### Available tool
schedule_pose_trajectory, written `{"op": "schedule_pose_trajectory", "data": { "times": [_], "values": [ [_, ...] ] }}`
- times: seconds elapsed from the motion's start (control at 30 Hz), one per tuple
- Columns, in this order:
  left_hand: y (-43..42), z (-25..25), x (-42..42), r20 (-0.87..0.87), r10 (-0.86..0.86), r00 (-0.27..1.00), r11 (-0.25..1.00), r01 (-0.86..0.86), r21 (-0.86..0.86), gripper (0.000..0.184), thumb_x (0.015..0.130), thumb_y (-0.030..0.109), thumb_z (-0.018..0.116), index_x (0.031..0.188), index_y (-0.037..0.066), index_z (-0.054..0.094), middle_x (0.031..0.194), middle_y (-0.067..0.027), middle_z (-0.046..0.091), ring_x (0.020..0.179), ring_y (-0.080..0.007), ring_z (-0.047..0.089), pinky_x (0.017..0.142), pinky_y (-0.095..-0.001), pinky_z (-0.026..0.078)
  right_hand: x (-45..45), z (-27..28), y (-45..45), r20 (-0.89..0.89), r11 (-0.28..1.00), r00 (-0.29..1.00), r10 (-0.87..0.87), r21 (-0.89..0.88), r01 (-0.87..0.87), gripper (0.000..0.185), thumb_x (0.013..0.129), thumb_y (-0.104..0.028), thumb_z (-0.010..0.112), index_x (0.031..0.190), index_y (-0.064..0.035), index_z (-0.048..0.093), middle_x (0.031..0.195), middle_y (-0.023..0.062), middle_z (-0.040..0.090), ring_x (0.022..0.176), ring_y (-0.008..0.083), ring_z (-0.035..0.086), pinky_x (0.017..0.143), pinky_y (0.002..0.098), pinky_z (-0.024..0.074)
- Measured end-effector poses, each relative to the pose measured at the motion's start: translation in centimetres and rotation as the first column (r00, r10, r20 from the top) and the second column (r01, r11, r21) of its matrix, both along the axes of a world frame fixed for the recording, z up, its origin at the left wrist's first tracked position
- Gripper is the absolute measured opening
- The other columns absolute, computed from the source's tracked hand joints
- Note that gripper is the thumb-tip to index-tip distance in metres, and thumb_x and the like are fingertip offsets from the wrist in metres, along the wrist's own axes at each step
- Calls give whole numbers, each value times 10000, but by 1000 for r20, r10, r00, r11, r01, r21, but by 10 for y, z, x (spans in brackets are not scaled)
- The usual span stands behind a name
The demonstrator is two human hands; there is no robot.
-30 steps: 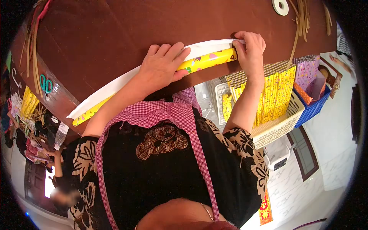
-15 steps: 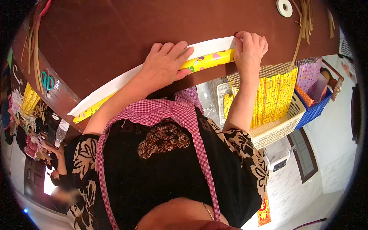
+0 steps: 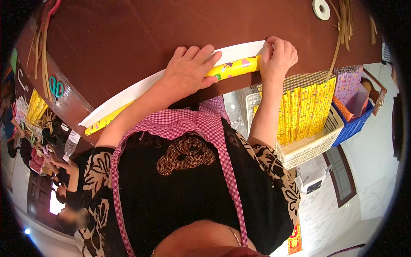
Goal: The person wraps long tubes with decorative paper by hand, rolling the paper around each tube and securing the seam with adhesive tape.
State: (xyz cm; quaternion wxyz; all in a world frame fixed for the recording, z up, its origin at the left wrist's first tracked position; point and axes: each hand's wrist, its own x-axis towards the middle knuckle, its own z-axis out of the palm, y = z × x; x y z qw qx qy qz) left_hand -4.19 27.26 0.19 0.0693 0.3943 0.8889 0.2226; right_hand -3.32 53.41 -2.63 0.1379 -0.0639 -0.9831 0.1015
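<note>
A long piece of yellow patterned wrapping paper (image 3: 233, 68) with a white strip (image 3: 239, 52) along its far side lies folded or rolled along the table's near edge. My left hand (image 3: 188, 70) rests palm down across it, fingers stretched and thumb apart on the yellow side. At the right end my right hand (image 3: 278, 58) has its fingers bent and pinched on the paper; the exact grip is partly hidden. My left forearm covers part of the paper's left half.
On the brown table (image 3: 141, 34) are a white tape roll (image 3: 321, 9), brown strips (image 3: 343, 30) and teal-handled scissors (image 3: 56, 87). A cream basket (image 3: 310, 150) of yellow folded pieces and a blue basket (image 3: 353, 128) stand right. Another person's arm (image 3: 70, 171) shows at left.
Both hands keep their places on the paper, with only a slight shift of my left fingers. The whole view has moved a little.
</note>
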Motion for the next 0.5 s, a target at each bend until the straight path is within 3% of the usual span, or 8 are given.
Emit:
{"op": "schedule_pose_trajectory", "data": {
  "times": [0.23, 0.5],
  "values": [
    [7, 4, -11, 3, -42, 999, 999, 42, -21, 616, 738, 439, 759, 1236, 104, 618, 1166, -38, 525, 957, -198, 511, 798, -351, 383, -1, 0, 3, -14, 1000, 1000, -2, -12, 1, 136, 829, -103, 681, 947, -169, 668, 961, 14, 610, 1025, 264, 541, 953, 427, 354],
    [23, 1, -23, -99, -91, 991, 996, 90, -11, 530, 778, 491, 718, 1178, 151, 656, 938, -40, 530, 874, -200, 514, 734, -350, 378, -1, 0, -2, -48, 999, 999, -11, -44, 8, 128, 816, -102, 698, 924, -165, 667, 959, 3, 615, 1016, 253, 542, 946, 417, 355]
  ]
}}
